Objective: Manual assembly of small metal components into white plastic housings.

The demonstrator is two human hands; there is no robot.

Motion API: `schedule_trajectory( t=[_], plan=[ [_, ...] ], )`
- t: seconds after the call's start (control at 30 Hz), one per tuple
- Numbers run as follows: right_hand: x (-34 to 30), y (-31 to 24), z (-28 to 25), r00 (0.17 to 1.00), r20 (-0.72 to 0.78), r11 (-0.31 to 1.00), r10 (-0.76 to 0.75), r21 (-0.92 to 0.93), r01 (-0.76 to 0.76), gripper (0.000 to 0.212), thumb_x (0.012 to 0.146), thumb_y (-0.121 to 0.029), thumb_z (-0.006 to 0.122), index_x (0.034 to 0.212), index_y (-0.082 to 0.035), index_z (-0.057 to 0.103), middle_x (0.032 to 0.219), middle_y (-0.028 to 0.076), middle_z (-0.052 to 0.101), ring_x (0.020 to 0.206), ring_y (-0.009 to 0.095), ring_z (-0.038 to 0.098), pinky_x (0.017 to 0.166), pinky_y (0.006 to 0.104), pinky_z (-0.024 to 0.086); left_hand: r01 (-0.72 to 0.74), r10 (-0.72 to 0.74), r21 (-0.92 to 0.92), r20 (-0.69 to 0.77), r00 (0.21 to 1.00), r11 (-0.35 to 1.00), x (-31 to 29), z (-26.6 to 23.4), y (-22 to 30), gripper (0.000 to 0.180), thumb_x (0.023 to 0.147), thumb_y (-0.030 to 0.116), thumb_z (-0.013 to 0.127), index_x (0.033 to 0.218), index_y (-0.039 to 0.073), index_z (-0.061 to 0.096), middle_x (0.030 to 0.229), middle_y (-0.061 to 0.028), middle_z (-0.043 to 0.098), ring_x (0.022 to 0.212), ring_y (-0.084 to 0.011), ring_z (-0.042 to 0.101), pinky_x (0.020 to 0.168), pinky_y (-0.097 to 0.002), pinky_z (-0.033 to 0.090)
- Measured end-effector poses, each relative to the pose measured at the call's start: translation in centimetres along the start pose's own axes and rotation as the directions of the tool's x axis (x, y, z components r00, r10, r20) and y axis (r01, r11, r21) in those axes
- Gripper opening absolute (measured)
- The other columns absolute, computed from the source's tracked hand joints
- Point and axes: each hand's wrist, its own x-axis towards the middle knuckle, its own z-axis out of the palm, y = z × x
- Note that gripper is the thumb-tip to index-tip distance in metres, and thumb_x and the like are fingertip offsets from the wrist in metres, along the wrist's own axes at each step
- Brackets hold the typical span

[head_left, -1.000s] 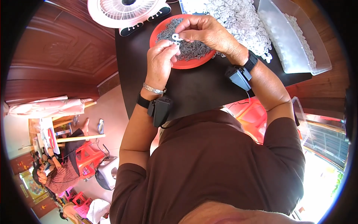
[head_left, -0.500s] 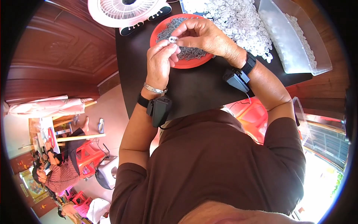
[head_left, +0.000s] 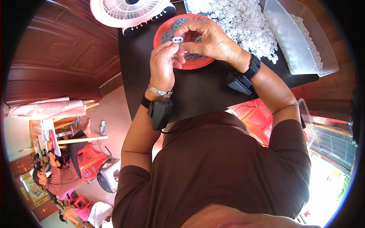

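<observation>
Above a red round tray (head_left: 157,45) heaped with small grey pieces that look like screws or plugs, I hold a small white oval piece with two holes (head_left: 178,39). The thumb and forefinger of my left hand (head_left: 163,62) pinch it from below. From the right, my right hand (head_left: 209,40) curves over, its forefinger and thumb closed about the piece's upper and right side. Whether a grey piece is also between these fingertips is too small to tell. Many similar white pieces (head_left: 243,24) lie heaped right of the tray.
A clear plastic bin (head_left: 300,49) with more white pieces lies at the table's right. A pink-and-white fan (head_left: 131,13) stands at the far left of the black table (head_left: 194,91). Further left are red stools (head_left: 91,163) and another seated person (head_left: 62,176).
The white piece has turned slightly, its two holes now facing up more plainly. Both hands stay over the tray, and the right thumb has dropped a little lower.
</observation>
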Motion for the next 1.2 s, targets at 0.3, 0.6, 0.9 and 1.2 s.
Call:
schedule_trajectory(
  t=[0.3,0.6,0.9,1.2],
  plan=[
    [0.0,0.6,0.8,0.975,-0.048,0.948,-0.215,-0.249,0.196,0.027,0.076,-0.008,0.072,0.101,-0.005,0.063,0.091,0.005,0.065,0.085,0.016,0.063,0.075,0.0272,0.05,0.012,-0.014,-0.077,-0.018,1.0,0.997,0.1,0.3,0.0,0.029,0.087,0.022,0.05,0.096,-0.004,0.061,0.071,-0.006,0.06,0.058,-0.0127,0.055,0.05,-0.0225,0.041],
    [-0.1,0.6,0.8,0.95,-0.028,0.894,-0.311,-0.347,0.283,0.027,0.076,-0.012,0.071,0.102,-0.006,0.065,0.095,0.008,0.067,0.086,0.023,0.066,0.073,0.0304,0.053,-0.013,0.011,-0.056,-0.029,1.0,0.998,0.1,0.3,0.1,0.026,0.088,0.024,0.049,0.093,0.0,0.059,0.071,-0.0044,0.058,0.059,-0.0127,0.054,0.051,-0.0229,0.039],
    [-0.3,0.5,1.9,0.935,-0.067,0.818,-0.348,-0.509,0.268,0.037,0.073,-0.016,0.073,0.108,-0.005,0.062,0.09,0.012,0.066,0.08,0.027,0.066,0.07,0.0325,0.053,-0.099,0.11,0.114,-0.096,0.989,0.989,-0.4,1.0,0.3,0.025,0.088,0.022,0.05,0.092,-0.001,0.058,0.073,-0.0078,0.063,0.056,-0.0118,0.054,0.051,-0.0214,0.04],
    [-0.6,-0.2,1.9,0.932,-0.052,0.83,-0.358,-0.476,0.292,0.025,0.08,-0.017,0.063,0.099,-0.003,0.059,0.084,0.015,0.064,0.08,0.033,0.062,0.068,0.0396,0.051,-0.187,0.201,0.153,-0.076,0.977,0.97,-0.1,0.7,0.0,0.024,0.088,0.02,0.05,0.088,-0.003,0.059,0.069,-0.0083,0.062,0.055,-0.0111,0.053,0.05,-0.0206,0.04]
  ],
)
